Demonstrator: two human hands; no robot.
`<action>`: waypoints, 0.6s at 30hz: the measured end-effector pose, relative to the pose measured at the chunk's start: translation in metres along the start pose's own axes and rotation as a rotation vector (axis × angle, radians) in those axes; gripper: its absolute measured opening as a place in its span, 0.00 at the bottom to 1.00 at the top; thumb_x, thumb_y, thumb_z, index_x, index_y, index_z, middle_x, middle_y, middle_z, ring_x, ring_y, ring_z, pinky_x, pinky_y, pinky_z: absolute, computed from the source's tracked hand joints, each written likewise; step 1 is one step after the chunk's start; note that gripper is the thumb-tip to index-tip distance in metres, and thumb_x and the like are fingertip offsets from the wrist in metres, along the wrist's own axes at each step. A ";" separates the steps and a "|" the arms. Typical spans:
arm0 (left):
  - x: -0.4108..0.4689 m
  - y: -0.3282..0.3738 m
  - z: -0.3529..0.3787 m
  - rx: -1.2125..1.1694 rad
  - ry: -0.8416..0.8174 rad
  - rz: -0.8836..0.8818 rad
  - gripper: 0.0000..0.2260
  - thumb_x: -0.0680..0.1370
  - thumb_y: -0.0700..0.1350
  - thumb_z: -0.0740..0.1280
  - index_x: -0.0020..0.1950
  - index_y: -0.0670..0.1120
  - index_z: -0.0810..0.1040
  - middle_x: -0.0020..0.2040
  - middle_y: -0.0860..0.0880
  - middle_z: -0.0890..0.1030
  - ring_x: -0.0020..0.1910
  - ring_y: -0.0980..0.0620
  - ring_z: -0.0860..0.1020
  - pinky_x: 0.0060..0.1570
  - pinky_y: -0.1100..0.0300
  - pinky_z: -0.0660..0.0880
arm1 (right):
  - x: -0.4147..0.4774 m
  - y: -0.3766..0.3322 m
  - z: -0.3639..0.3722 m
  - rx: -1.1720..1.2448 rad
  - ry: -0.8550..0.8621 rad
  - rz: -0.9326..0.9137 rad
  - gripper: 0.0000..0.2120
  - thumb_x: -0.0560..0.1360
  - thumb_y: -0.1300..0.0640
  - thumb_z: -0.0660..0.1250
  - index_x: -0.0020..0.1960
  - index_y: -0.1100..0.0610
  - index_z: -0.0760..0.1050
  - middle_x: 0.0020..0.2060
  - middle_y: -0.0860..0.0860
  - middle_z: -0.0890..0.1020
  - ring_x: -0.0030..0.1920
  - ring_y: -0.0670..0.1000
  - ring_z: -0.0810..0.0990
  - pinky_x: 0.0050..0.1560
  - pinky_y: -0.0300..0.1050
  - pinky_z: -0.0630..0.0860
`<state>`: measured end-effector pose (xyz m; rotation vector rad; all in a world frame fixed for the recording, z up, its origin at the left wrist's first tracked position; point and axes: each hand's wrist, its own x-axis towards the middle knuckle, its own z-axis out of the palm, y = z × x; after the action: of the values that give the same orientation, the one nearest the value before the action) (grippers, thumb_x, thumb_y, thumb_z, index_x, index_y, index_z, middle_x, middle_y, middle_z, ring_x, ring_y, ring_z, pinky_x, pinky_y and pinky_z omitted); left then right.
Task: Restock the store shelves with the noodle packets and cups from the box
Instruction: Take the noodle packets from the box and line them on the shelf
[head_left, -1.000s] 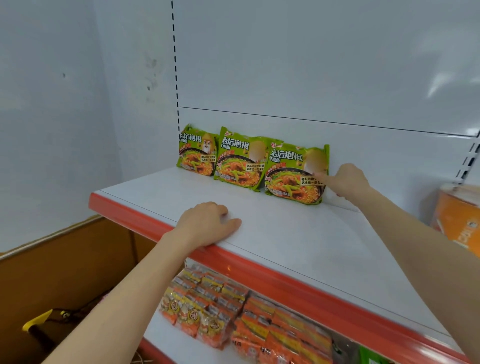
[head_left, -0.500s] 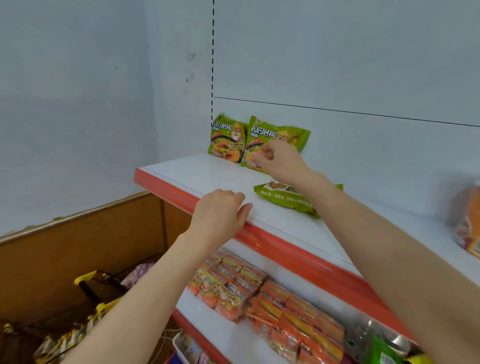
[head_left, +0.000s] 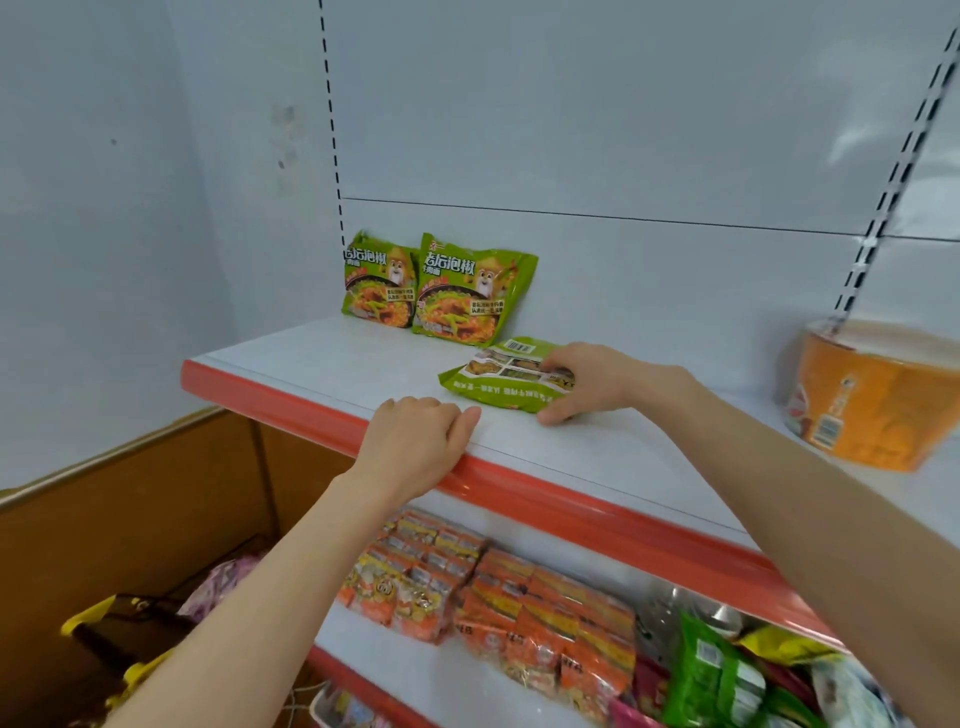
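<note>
Two green noodle packets (head_left: 379, 288) (head_left: 470, 296) stand upright against the back panel of the white shelf (head_left: 322, 358) with its red front edge. A third green packet (head_left: 498, 379) lies flat, face down, in front of them. My right hand (head_left: 592, 382) grips that fallen packet at its right end, fingers over the top and thumb at the near edge. My left hand (head_left: 415, 441) rests with curled fingers on the shelf's red front edge and holds nothing. An orange noodle cup (head_left: 872, 400) stands at the far right of the same shelf.
The lower shelf (head_left: 436, 670) holds rows of orange noodle packets (head_left: 519, 603) and loose green and yellow packets (head_left: 722, 675) at the right. A yellow-handled basket (head_left: 114, 644) sits on the floor at lower left beside a brown wooden panel (head_left: 130, 519).
The third packet fell from upright to flat on the shelf. My right hand left the standing packets and came down to grip the fallen one. My left hand stayed on the shelf edge.
</note>
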<state>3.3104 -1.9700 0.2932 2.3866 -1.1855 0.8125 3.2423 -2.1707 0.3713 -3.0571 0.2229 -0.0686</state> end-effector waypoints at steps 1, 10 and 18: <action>-0.001 0.001 0.000 -0.004 0.003 -0.003 0.29 0.73 0.61 0.37 0.34 0.45 0.69 0.35 0.45 0.77 0.40 0.41 0.76 0.41 0.54 0.67 | 0.001 0.000 0.002 -0.024 0.020 -0.008 0.28 0.70 0.49 0.72 0.65 0.60 0.69 0.61 0.57 0.74 0.61 0.57 0.73 0.60 0.48 0.70; 0.002 0.003 -0.006 0.015 -0.094 -0.028 0.24 0.76 0.58 0.43 0.34 0.45 0.68 0.30 0.49 0.68 0.35 0.45 0.71 0.37 0.57 0.64 | 0.014 0.008 -0.022 0.225 0.396 0.044 0.12 0.71 0.55 0.64 0.42 0.65 0.77 0.36 0.59 0.75 0.41 0.55 0.72 0.38 0.45 0.67; 0.004 0.003 -0.008 -0.034 -0.117 -0.067 0.26 0.75 0.59 0.43 0.32 0.43 0.69 0.30 0.46 0.71 0.33 0.45 0.73 0.37 0.54 0.72 | 0.049 0.047 -0.060 0.943 0.298 0.356 0.12 0.74 0.63 0.65 0.57 0.63 0.73 0.37 0.55 0.75 0.35 0.54 0.76 0.45 0.54 0.78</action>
<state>3.3076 -1.9697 0.3023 2.4612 -1.1468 0.6345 3.2810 -2.2281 0.4298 -2.0284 0.5567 -0.4576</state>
